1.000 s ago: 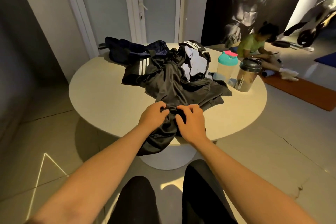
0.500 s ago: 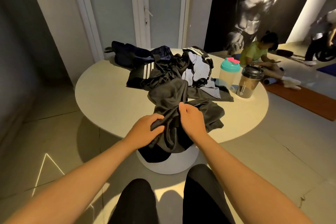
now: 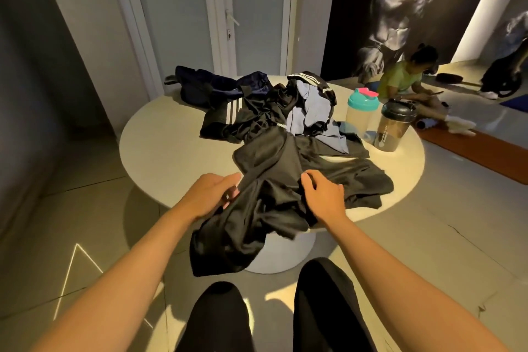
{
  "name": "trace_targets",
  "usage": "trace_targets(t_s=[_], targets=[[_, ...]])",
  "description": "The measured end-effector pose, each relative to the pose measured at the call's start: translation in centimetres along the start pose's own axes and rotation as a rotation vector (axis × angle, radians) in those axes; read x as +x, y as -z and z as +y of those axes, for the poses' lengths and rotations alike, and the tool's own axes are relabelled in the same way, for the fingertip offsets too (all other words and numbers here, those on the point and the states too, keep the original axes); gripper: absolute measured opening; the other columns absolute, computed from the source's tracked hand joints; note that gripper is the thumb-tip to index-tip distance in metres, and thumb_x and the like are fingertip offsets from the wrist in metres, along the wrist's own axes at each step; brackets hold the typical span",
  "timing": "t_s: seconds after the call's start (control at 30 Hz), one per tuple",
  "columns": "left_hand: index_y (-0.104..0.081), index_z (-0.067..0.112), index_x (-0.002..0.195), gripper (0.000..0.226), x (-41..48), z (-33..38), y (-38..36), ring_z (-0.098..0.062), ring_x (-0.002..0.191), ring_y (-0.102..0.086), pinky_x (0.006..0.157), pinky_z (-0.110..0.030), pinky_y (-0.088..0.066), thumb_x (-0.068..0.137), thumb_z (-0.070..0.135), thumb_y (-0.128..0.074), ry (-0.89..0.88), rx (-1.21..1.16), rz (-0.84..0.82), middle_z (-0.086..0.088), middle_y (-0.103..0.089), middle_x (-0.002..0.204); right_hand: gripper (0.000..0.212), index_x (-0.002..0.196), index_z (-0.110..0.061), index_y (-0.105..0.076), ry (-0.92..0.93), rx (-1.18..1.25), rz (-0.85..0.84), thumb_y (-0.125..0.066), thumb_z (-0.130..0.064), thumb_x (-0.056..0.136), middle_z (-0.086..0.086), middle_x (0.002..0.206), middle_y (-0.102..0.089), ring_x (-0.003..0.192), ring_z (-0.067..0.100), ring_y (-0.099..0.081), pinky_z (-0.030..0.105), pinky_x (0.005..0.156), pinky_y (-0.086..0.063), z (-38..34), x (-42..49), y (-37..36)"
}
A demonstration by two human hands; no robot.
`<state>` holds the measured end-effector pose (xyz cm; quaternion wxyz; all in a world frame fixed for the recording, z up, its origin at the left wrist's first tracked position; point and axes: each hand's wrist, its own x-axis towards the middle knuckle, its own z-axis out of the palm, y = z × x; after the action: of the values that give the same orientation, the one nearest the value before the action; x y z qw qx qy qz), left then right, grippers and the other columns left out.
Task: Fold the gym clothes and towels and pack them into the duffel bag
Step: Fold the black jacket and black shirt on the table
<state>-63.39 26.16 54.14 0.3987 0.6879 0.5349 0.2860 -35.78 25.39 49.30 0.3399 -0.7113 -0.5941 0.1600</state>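
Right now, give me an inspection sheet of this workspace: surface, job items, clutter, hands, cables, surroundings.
Surface: round white table, partly covered with clothes.
Job's things: black garment draped over the near edge; clothes pile behind it; navy bag at the far side.
Clutter: teal-lidded bottle and black-lidded bottle on the right.
Hands: left hand and right hand both grip the black garment.
Cables: nothing seen.
Surroundings: door; person sitting by a floor mat.

We see a round cream table (image 3: 171,151). A black garment (image 3: 271,168) drapes over its near edge, a clothes heap (image 3: 251,114) lies mid-table, and a teal-lidded shaker (image 3: 361,114) and a black-lidded shaker (image 3: 395,128) stand by its right edge.
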Motion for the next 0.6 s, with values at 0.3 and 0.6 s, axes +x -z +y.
trace_targets(t_s=[0.3,0.6], targets=[[-0.038,0.028,0.154,0.06,7.3,-0.2,-8.1,-0.023,0.152,-0.021,0.123,-0.04,-0.019,0.101,0.054,-0.045,-0.113,0.621,-0.155,-0.004,-0.023,0.166,0.04,0.131,-0.024,-0.061,0.171,-0.227,-0.065,-0.053,-0.044,0.097,0.007,0.125,-0.059,0.122,0.028,-0.049,0.042,0.106,-0.036,0.6,1.2,-0.5],[-0.042,0.03,0.137,0.052,6.5,-2.1,-5.7,-0.035,0.139,-0.029,0.121,-0.053,-0.01,0.09,0.052,-0.049,0.061,0.846,0.261,-0.009,-0.039,0.146,0.058,0.149,-0.032,-0.039,0.13,-0.329,-0.208,-0.05,-0.055,0.096,0.002,0.153,-0.035,0.148,0.024,-0.021,0.066,0.118,0.001,0.4,1.8,-0.5]])
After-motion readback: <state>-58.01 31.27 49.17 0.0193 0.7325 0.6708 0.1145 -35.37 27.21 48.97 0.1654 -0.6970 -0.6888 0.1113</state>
